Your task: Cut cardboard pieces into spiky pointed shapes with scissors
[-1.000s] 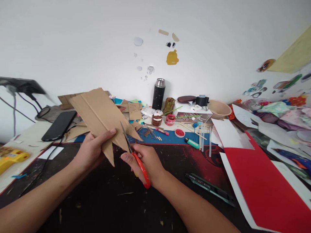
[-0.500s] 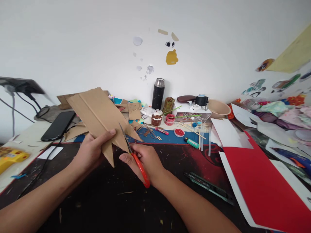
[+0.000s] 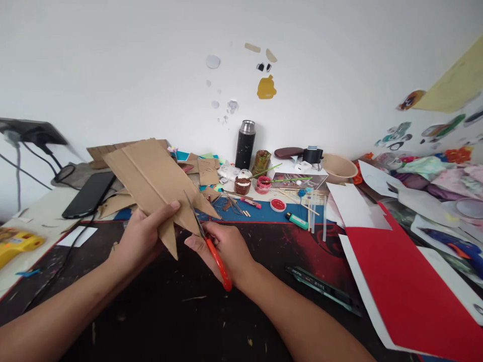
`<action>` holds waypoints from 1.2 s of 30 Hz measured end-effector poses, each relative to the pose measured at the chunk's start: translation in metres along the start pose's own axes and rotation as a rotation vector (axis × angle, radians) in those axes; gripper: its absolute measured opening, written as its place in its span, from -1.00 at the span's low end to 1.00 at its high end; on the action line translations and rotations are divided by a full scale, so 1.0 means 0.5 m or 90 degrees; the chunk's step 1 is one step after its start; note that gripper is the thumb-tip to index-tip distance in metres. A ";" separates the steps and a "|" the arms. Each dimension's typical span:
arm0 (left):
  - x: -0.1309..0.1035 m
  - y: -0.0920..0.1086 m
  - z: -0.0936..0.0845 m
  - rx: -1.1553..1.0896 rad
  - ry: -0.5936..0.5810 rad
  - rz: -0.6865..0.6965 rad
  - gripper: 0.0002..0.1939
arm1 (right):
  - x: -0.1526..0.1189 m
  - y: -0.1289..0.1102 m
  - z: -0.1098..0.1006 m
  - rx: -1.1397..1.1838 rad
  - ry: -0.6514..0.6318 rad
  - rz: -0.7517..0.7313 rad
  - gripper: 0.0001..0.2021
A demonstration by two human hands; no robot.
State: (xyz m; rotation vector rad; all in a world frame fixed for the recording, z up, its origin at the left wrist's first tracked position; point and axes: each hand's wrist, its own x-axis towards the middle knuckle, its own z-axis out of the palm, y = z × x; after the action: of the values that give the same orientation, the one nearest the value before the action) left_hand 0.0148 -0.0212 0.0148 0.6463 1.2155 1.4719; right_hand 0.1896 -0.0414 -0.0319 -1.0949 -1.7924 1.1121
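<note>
A left hand (image 3: 143, 234) pinches a piece of cardboard (image 3: 151, 173), thumb on top, above the left half of a dark mat (image 3: 151, 311); a right hand (image 3: 228, 246) is closed around the red handles of scissors (image 3: 219, 264), one blade lying across the cardboard's near side. How far apart the blades stand cannot be told. The cardboard is plain brown and tilted, creased along its length, its near end cut into jagged points. Beyond the mat's far edge, a small tub (image 3: 242, 186) holds something brown with a white patch; just beside it, a second tub (image 3: 263, 187) holds red, and a green stick reaches from each. A round lid (image 3: 278, 205) smeared with red lies nearer the mat. Farther back toward the wall stand a capped black flask (image 3: 246, 146), a clear-fronted box (image 3: 300, 180) of small items and a beige bowl (image 3: 339, 168), its contents hidden. A red sheet (image 3: 407, 281) covers the mat's right edge.
</note>
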 end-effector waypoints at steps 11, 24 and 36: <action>0.000 0.007 -0.001 0.030 -0.023 0.047 -0.57 | 0.002 -0.013 -0.001 -0.028 0.023 -0.015 -0.46; 0.015 0.020 -0.007 0.028 -0.024 0.036 -0.55 | 0.006 -0.018 0.000 -0.037 0.023 -0.008 -0.54; 0.051 0.072 0.002 -0.172 0.097 0.086 -0.69 | -0.006 -0.008 0.012 -0.051 -0.028 -0.005 -0.65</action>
State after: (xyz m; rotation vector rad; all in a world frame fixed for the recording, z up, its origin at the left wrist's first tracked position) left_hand -0.0052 0.0062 0.0432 0.4474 1.0768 1.7882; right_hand 0.1841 -0.0468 -0.0308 -1.1178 -1.8876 1.0758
